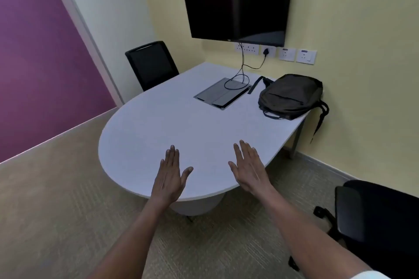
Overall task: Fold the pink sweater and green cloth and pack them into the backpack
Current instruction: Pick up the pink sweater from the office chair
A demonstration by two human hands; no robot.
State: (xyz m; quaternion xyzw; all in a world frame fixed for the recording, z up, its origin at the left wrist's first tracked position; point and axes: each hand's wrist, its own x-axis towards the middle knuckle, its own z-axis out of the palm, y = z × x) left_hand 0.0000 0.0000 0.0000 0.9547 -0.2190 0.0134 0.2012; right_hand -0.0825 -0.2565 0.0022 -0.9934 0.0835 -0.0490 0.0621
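Head view, sole entry. Hands first: our left hand (170, 173) and right hand (248, 166) are both stretched flat over the near edge of the table (158, 124), at about 6 o'clock on its top, fingers straight and close together, thumbs out, holding nothing. Whether the palms touch the surface or hover just above it we cannot tell.

Backpack (291, 96): dark, lying on its back at roughly 2 o'clock on the table, against the wall, one strap hanging off the edge. Its zip looks closed, though this is hard to confirm.

Pink sweater and green cloth: not in view anywhere on the table or the floor.

Other stock: grey cable hatch (221, 94) at 12 o'clock with a cable running up to the wall screen (238, 0); one black chair (152, 63) at 11 o'clock, another chair (381, 222) at 4 o'clock.

Step in hand, by our judgement: the very start, no folding begun. Next move calls for locating the two garments out of frame and bringing one onto the table to spread flat.
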